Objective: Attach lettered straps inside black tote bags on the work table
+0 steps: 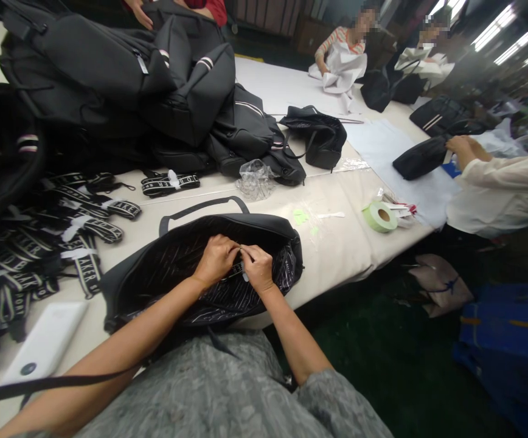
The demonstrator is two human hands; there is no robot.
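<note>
A black bag (264, 226) lies open at the near edge of the cream table (337, 243), showing its striped dark lining (173, 261). Both my hands are inside the opening, fingertips meeting. My left hand (216, 258) is closed in a pinch on the lining's edge. My right hand (258, 266) is closed too, pinching a small white tag or label at the same spot. What exactly lies between the fingers is too small to name.
Lettered black straps (86, 222) lie in a heap at left, a white flat device (47, 340) near the front. Black backpacks (109, 67) pile at the back. A crumpled plastic wrap (255, 179) and green tape roll (379, 216) lie right. Other people work at far right.
</note>
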